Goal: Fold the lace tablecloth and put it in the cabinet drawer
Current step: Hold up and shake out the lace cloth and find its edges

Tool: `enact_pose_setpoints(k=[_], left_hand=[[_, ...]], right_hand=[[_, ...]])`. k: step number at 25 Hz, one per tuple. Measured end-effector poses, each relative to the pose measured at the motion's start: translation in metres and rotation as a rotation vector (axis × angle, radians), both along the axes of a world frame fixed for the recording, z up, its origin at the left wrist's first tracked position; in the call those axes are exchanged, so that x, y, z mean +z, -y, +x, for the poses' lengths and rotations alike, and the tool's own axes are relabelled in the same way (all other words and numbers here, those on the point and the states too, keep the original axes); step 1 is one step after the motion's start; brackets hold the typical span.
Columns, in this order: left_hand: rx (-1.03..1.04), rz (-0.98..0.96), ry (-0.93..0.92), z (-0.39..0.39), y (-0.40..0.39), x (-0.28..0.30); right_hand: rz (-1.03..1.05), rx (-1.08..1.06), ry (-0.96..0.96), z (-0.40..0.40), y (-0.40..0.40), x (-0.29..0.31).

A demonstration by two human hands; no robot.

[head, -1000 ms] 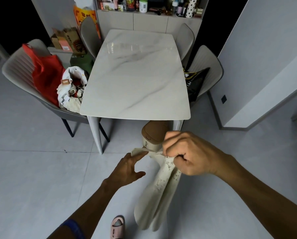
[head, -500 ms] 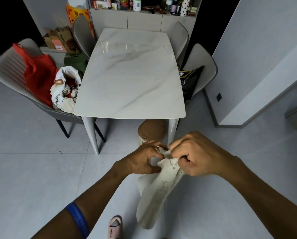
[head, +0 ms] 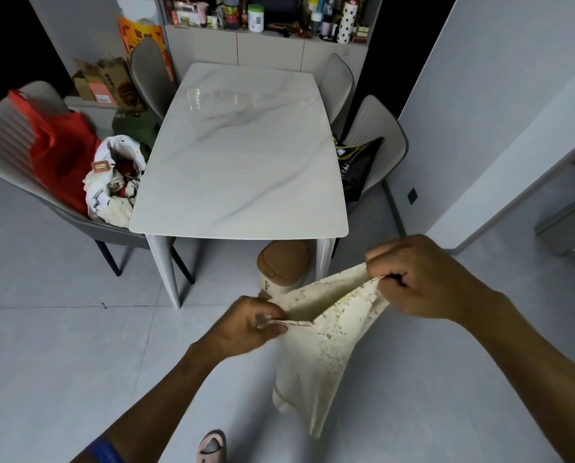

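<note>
Near the bottom of the view, just this side of the counter [head: 239,155], both hands have hold of the lace tablecloth [head: 326,332] in mid-air above the floor. The left hand [head: 246,325] has its grip pinched closed on one corner, low and to the left, while the right hand [head: 423,279] is fisted tight on the other corner, higher and to the right, so the top edge runs taut between them and the rest hangs down in a loose, doubled-up drape. Looks to me like we're mid-fold: the cloth is being spread out to square it up, not yet a tidy bundle. Next move probably needs the two corners brought together evenly so the hanging part folds flat, or else laying it on the bare counter to finish. Hard to tell how many layers are already folded, since the lower end bunches up. The fingertips are buried in fabric, a small bin [head: 284,262] sits partly behind the cloth, and I can't pick out which drawer in the far cabinet [head: 269,50] is meant.
</note>
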State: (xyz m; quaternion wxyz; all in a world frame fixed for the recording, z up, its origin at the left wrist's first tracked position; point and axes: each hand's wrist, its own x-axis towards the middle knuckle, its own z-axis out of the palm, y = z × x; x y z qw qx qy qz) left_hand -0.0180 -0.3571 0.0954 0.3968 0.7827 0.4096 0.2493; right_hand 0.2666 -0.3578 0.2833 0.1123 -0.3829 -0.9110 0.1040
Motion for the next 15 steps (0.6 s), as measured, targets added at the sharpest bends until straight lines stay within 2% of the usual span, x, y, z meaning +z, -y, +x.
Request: enact_pose_setpoints(k=[2,6,10,12,15], left_hand=[[0.010,-0.004,0.064,-0.013,-0.012,0.014],[-0.043,0.058,-0.101,-0.013,-0.034,0.039],[-0.023,0.149,-0.231,-0.022,-0.046,0.052],[-0.045,0.249,-0.267,-0.033,-0.049,0.058],[-0.095,0.270,-0.390,-0.062,-0.045,0.054]], right_hand=[[0.019,-0.044,0.099,0.020,-0.003,-0.012],[-0.039,-0.088,0.337,0.040,0.004,-0.052],[-0.033,-0.080,0.342,0.055,0.005,-0.086],[-0.032,-0.102,0.265,0.056,-0.001,-0.087],[-0.031,-0.078,0.178,0.050,-0.016,-0.077]])
